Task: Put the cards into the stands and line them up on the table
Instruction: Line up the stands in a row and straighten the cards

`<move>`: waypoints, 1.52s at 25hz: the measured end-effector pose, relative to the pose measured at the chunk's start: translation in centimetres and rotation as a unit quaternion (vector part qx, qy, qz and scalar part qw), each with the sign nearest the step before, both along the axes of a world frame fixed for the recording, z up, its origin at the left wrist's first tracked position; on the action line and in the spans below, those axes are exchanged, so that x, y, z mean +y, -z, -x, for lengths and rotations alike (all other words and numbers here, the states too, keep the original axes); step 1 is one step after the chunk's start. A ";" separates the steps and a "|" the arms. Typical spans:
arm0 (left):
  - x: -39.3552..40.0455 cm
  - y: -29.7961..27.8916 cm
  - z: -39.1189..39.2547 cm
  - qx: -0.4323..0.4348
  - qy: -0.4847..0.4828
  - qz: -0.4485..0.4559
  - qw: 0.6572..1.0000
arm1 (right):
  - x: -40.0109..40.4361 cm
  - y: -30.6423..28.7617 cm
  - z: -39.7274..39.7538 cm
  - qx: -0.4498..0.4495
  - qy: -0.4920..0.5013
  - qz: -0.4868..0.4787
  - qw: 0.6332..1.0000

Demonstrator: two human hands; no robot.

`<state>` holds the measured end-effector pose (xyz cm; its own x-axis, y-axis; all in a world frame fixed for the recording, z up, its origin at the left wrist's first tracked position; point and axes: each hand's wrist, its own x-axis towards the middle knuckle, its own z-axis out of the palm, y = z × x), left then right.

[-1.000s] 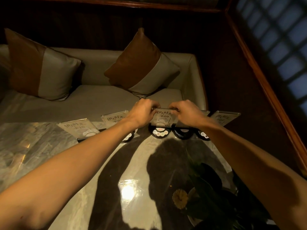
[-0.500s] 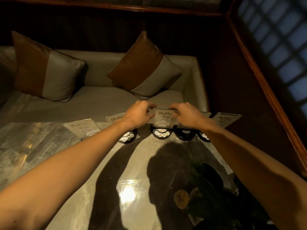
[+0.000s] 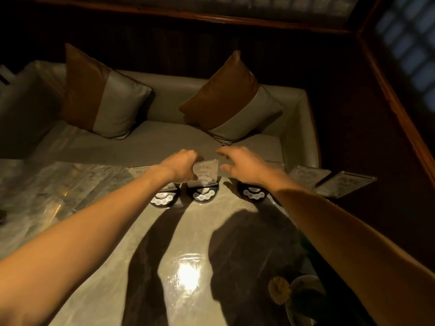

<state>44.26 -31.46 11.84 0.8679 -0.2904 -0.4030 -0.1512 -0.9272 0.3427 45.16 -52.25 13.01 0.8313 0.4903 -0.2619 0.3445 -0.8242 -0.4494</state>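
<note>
A row of black round stands runs along the far edge of the marble table. My left hand pinches the left edge of a clear card that stands upright in the middle stand. My right hand hovers just right of that card with fingers spread, not touching it. Another stand sits under my left wrist, with a card partly hidden behind it. A third stand lies below my right wrist. Two more cards lean at the far right.
A grey sofa with two brown-and-grey cushions sits beyond the table. A potted plant with a yellow flower stands at the near right. Dark wooden walls close off the right side.
My right hand has let go of the middle card and opened. My left hand still grips its left edge. The view has shifted left, showing more cards at the right.
</note>
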 end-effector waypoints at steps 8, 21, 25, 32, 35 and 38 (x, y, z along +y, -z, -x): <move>0.6 0.9 0.1 -0.089 -0.042 0.039 0.994 | 1.4 1.2 -0.7 -0.007 0.008 -0.015 1.000; -3.4 1.0 -1.2 -0.088 -0.018 0.097 0.991 | -2.9 0.8 -1.3 -0.007 0.048 0.014 0.999; -3.7 1.3 -1.5 -0.085 -0.020 0.101 0.991 | -3.4 0.9 -1.4 -0.011 0.048 0.022 0.999; -3.8 1.7 -1.8 -0.076 -0.026 0.100 0.992 | -3.5 1.0 -1.2 -0.010 0.051 0.022 0.998; -3.7 1.5 -1.9 -0.063 -0.032 0.097 0.993 | -3.5 1.1 -1.1 0.000 0.063 0.005 0.998; -2.1 0.6 -1.9 -0.052 -0.045 0.096 0.993 | -3.2 1.0 -1.5 0.009 0.061 0.012 0.998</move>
<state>46.19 -33.61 11.29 0.9279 -0.2727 -0.2544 -0.1143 -0.8573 0.5020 46.67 -55.44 12.01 0.8789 0.3796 -0.2888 0.2334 -0.8703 -0.4337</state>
